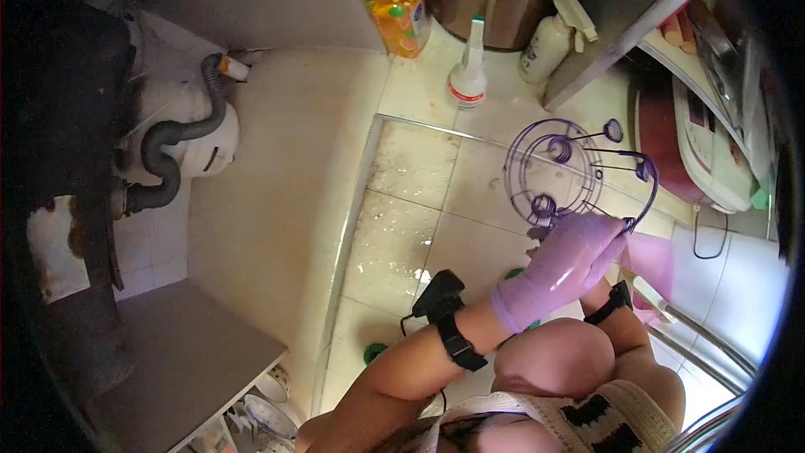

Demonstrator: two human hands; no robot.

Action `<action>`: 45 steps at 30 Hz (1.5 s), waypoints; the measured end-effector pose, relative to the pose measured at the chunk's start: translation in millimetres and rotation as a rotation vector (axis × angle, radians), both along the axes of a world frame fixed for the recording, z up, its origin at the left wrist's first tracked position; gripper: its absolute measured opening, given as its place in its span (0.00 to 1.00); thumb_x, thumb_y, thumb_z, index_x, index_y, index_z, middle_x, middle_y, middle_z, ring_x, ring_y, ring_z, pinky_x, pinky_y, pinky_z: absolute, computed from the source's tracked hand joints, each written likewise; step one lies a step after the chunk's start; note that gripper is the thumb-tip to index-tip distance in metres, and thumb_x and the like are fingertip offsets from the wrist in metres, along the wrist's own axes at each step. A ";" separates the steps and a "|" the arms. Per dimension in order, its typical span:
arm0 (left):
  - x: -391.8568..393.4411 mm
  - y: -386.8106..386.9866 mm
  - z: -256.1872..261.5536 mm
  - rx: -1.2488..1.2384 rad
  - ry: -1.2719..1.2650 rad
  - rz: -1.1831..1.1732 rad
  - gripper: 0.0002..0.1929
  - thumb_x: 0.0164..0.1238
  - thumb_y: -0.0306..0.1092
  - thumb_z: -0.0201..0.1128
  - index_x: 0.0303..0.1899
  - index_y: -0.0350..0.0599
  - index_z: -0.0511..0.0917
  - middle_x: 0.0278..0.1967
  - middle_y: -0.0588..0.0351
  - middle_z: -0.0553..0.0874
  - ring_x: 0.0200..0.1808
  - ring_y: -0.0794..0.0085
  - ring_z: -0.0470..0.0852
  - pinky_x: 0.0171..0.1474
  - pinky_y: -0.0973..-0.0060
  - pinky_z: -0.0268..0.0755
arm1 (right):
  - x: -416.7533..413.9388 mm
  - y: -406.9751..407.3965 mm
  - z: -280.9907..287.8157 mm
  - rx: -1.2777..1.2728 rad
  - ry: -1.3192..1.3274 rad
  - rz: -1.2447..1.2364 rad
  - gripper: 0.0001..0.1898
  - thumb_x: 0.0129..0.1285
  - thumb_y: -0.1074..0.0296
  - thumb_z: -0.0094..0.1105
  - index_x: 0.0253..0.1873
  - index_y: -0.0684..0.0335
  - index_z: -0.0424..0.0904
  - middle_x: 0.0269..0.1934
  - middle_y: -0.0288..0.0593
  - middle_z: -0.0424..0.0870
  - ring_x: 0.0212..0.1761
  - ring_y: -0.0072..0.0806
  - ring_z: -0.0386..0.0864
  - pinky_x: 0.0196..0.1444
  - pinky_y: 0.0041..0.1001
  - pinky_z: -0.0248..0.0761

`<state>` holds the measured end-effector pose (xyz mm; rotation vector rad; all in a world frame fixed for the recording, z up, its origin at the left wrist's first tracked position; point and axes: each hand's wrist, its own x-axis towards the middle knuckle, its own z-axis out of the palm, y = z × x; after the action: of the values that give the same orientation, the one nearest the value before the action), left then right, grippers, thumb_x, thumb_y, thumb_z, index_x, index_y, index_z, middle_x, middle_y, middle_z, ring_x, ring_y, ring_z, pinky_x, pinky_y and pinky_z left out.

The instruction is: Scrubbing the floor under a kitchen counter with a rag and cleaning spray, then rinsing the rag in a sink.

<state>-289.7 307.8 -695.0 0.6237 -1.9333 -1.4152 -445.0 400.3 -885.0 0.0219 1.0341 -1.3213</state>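
Observation:
My left hand (560,261), in a wet purple rubber glove, closes on the lower edge of a dark wire rack (508,170). The rack is round, with concentric rings, small coiled loops and a curved wire handle at its right. It is held above the tiled floor, tilted towards me. My right forearm comes in from the lower right with a black band at the wrist. Behind the left glove, my right hand is mostly hidden, so its hold cannot be made out. A translucent pink plastic thing (651,258) is just right of the hands.
Wet floor tiles (396,226) lie below a raised ledge. On the ledge stand an orange pump bottle (399,16), a white squeeze bottle (468,72), a spray bottle (546,47) and a steel pot (490,12). A rice cooker (710,145) is right; a grey drain hose (166,132) is left.

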 end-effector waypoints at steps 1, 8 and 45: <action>-8.1 -3.7 -1.9 -0.043 -0.036 -0.031 0.11 0.71 0.30 0.55 0.47 0.33 0.76 0.37 0.41 0.81 0.41 0.44 0.80 0.47 0.55 0.71 | -9.7 1.9 3.3 0.026 0.043 -0.031 0.19 0.71 0.63 0.44 0.56 0.72 0.77 0.50 0.55 0.84 0.51 0.47 0.82 0.61 0.40 0.74; 26.2 -7.5 -15.9 -0.135 -0.036 0.138 0.31 0.67 0.32 0.59 0.69 0.32 0.62 0.63 0.30 0.71 0.65 0.37 0.70 0.70 0.53 0.62 | -33.8 -20.6 13.2 0.211 0.276 -0.130 0.21 0.72 0.61 0.39 0.55 0.72 0.76 0.49 0.56 0.84 0.47 0.48 0.82 0.58 0.43 0.75; 136.9 87.1 -184.6 0.828 -0.048 0.372 0.29 0.80 0.37 0.54 0.76 0.47 0.55 0.68 0.50 0.70 0.70 0.65 0.68 0.73 0.67 0.60 | 70.9 -82.0 37.9 -0.133 0.098 0.155 0.18 0.75 0.52 0.45 0.46 0.63 0.76 0.22 0.26 0.63 0.21 0.20 0.58 0.30 0.26 0.57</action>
<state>-152.8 394.9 -879.5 1.3144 -1.1050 -1.9220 -374.1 318.3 -847.1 -0.2209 1.0073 -1.2563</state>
